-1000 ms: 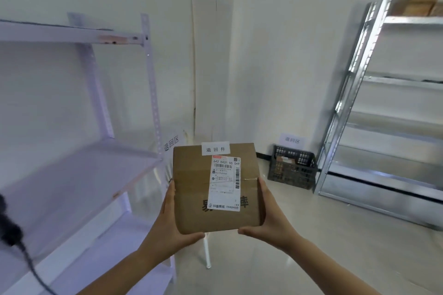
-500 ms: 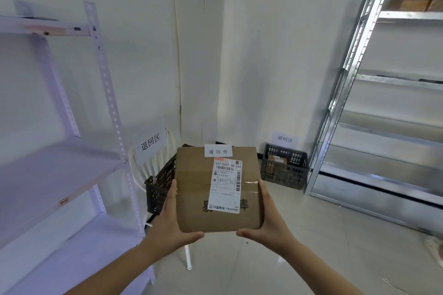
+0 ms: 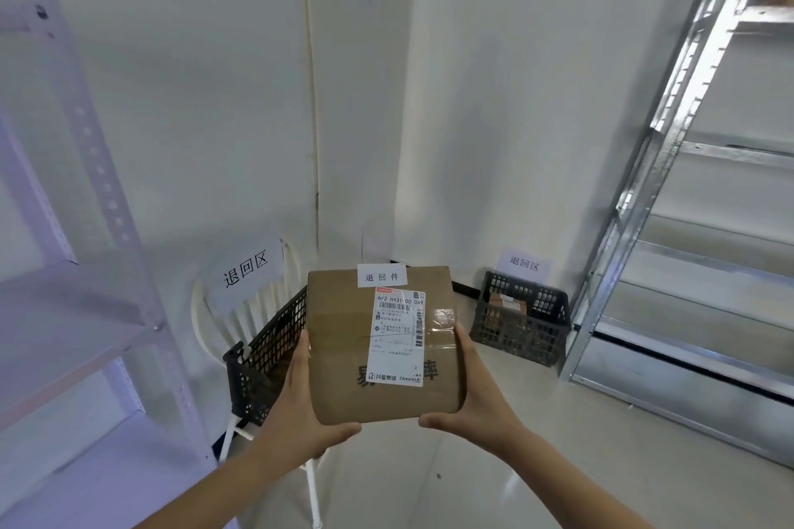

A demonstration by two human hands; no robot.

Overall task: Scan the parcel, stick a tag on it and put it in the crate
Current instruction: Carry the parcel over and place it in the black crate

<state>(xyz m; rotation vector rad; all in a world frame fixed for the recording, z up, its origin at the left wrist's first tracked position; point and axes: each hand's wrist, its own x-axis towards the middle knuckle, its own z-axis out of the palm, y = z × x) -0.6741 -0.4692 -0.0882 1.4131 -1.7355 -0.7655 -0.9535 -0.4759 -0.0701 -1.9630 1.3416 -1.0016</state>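
Two hands, left hand [image 3: 296, 408] and right hand [image 3: 477, 404], around tagged parcel [image 3: 343, 348].

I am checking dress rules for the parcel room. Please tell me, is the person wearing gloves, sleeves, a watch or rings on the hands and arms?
No. The left hand and right hand are bare, without gloves. Both forearms are uncovered as far as the picture shows, with no sleeves, watch or bracelet. No rings are visible.

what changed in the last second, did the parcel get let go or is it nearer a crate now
Not let go. The view swung left and closer: the black crate on the white chair, hidden a second ago, now sits just behind the parcel, and the floor crate has slid right. Unchanged: left hand and right hand grip the parcel's sides, the white tag on top.
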